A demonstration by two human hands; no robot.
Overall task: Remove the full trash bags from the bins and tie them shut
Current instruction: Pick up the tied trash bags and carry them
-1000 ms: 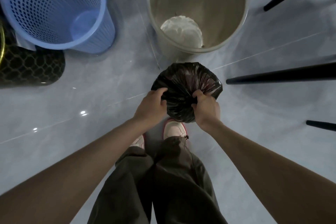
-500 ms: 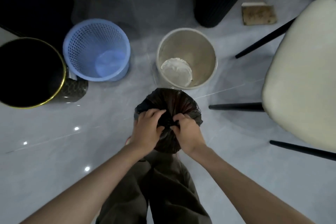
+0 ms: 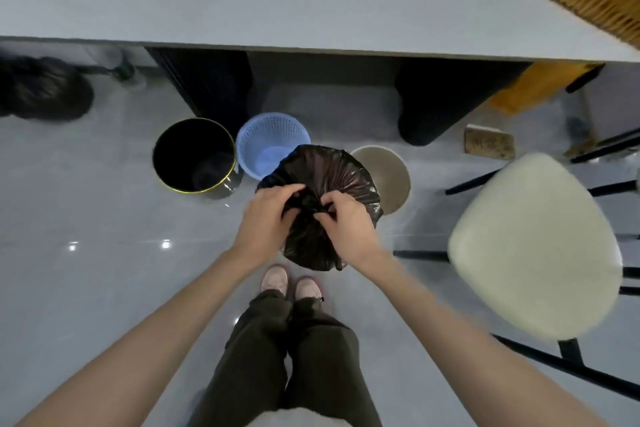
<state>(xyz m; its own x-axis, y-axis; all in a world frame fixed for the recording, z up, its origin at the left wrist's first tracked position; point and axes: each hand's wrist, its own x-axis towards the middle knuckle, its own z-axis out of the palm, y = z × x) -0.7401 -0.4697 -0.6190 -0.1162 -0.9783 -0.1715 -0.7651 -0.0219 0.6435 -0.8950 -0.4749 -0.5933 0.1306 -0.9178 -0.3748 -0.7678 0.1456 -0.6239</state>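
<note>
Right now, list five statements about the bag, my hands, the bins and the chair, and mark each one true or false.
1. Both the left hand and the right hand grip the gathered neck of the black trash bag. True.
2. A black bin, a blue bin and a beige bin stand in a row on the floor. True.
3. The black trash bag sits inside the blue bin. False: it is out of the bins, held in front of them.
4. The blue bin is full. False: its bare bottom shows.
5. The cream chair stands on the person's left. False: it is on the right.
</note>
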